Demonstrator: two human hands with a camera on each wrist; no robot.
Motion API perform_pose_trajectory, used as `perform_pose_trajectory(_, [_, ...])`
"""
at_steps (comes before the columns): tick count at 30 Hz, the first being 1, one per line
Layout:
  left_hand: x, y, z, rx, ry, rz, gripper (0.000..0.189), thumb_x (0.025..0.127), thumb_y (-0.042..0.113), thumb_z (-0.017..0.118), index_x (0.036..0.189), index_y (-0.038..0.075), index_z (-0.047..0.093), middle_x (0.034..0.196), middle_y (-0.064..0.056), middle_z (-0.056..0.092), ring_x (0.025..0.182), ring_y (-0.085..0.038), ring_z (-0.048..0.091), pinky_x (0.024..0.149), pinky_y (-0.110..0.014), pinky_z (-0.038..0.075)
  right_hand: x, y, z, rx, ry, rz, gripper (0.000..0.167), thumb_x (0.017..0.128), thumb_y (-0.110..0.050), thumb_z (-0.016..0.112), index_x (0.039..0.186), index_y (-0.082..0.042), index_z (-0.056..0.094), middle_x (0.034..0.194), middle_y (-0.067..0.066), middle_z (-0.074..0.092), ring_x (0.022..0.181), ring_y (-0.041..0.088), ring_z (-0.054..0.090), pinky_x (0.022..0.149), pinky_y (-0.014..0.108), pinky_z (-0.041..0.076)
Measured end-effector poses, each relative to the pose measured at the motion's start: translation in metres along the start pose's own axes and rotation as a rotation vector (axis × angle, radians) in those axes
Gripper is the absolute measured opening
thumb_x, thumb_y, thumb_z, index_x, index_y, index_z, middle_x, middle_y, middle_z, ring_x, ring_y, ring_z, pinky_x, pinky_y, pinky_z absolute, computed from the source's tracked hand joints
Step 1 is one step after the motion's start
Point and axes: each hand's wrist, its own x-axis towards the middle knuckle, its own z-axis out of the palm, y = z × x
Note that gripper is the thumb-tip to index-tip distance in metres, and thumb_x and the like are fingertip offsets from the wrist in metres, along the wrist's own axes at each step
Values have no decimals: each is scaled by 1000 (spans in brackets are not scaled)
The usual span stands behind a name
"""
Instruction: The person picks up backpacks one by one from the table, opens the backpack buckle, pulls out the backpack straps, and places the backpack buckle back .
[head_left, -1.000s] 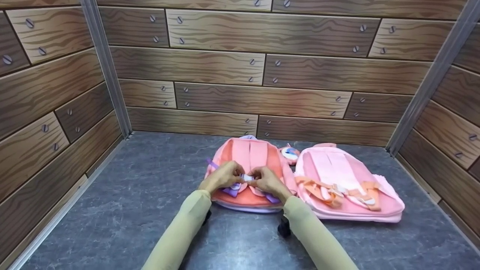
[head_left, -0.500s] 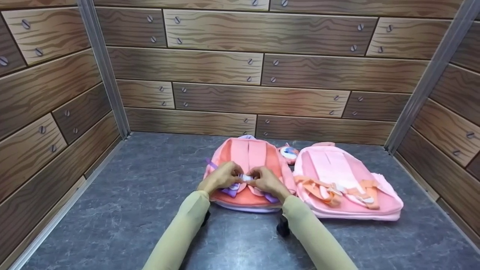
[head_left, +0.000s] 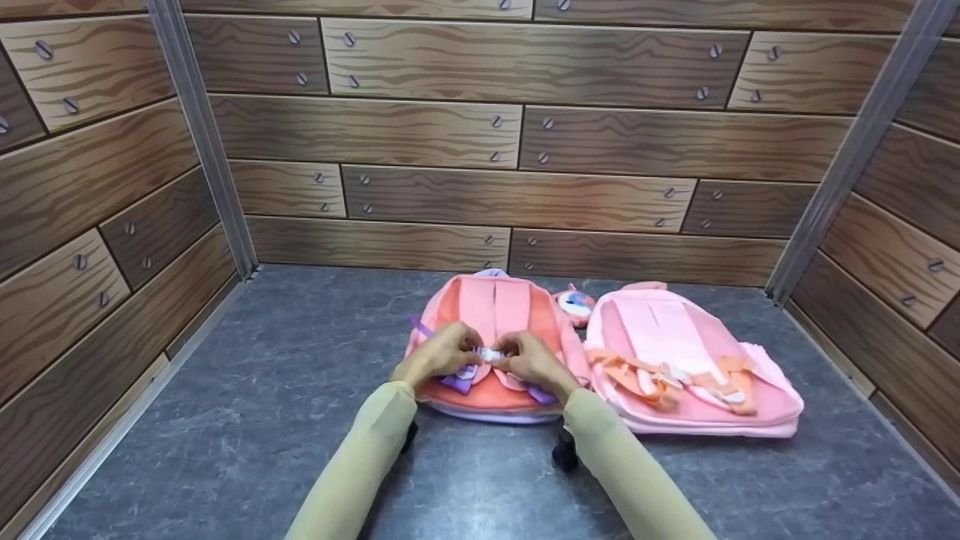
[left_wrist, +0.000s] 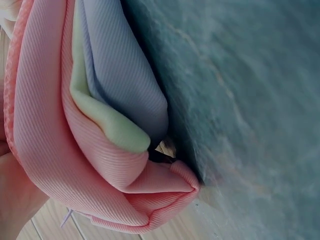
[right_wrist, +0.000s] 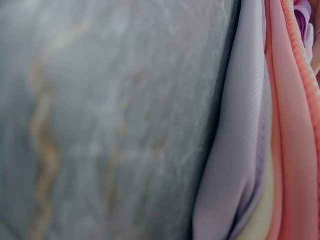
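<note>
A coral backpack [head_left: 513,294] lies with its strap side up in the head view. Over its middle, my left hand [head_left: 441,352] and my right hand [head_left: 535,360] pinch a small white buckle [head_left: 489,354] from either side. Purple webbing [head_left: 459,379] hangs below the left fingers. Fingertips partly cover the buckle, so whether its halves are joined cannot be seen. In the left wrist view the bag's coral side [left_wrist: 45,110] folds beside pale green and lavender layers. The right wrist view shows the same layered edge [right_wrist: 297,140], with a bit of the hand at top right.
Right of the coral bag lies a light pink backpack [head_left: 694,330] with orange straps [head_left: 739,382]. A round plush charm [head_left: 576,307] sits between the two bags. The grey marbled tabletop [head_left: 247,390] is enclosed by wood-patterned walls [head_left: 420,135].
The head view has shifted slightly, so the scene slides a little to the left. Both hands stay at the buckle, with hardly any visible finger movement.
</note>
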Motion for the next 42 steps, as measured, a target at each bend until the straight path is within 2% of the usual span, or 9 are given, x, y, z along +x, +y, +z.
perform_pose_trajectory(10, [-2,-1,-3,-6,2,27,10,92,-4,73,100,-7,76,87,-13,73,73,-8,54,66,-20,45,1,1,1,15,-9,16,11,91,0,75,100,5,73,81,-3,64,75,9,54,69,23,43])
perform_pose_trajectory(16, [-3,-2,-6,-36,-12,3,12,94,-2,72,105,-6,77,92,-12,74,76,-8,56,68,-20,47,2,1,0,45,-20,29,11,93,1,73,103,5,72,84,-1,64,77,11,54,69,23,44])
perform_pose_trajectory(22, [-3,-2,-10,-43,-6,15,12,95,-1,72,105,-6,76,91,-11,73,75,-8,56,67,-20,46,2,0,-2,81,-42,47,11,93,6,69,104,6,70,85,0,63,78,11,54,67,21,43])
perform_pose_trajectory(27, [-4,-2,-13,-59,13,-28,13,97,0,71,107,-5,76,93,-9,73,78,-9,57,70,-22,47,2,1,-4,106,-29,46,11,94,5,69,105,7,68,88,4,64,79,11,55,68,20,44])
perform_pose_trajectory(29, [-5,-2,-13,-62,17,-38,14,97,1,71,108,-5,76,95,-10,74,79,-9,58,72,-23,48,2,2,-5,132,-18,52,14,94,5,70,108,8,66,92,7,66,81,11,56,71,20,46])
perform_pose_trajectory(32, [-6,-2,-11,-51,22,-15,13,96,0,72,107,-5,76,94,-11,74,78,-9,58,72,-23,50,1,2,-7,192,-26,70,24,95,7,67,119,8,62,95,10,66,82,11,58,70,20,48])
perform_pose_trajectory(35, [-7,-2,-9,-42,31,8,13,94,0,72,106,-6,75,92,-11,74,77,-8,57,71,-23,50,1,1,-10,215,-46,74,29,94,11,63,123,8,60,93,7,64,80,11,56,67,20,46])
perform_pose_trajectory(39, [-7,-2,-7,-29,48,18,13,94,-1,73,106,-5,76,90,-9,73,77,-8,57,70,-24,49,0,-1,-15,185,-42,66,25,87,12,66,112,11,68,85,0,59,76,10,52,66,19,42])
perform_pose_trajectory(42, [-6,-1,-6,-10,58,20,13,95,0,73,106,-4,77,91,-9,73,79,-9,57,72,-25,50,0,-1,-19,180,-35,64,26,83,12,70,109,13,70,84,0,61,74,10,52,64,19,43])
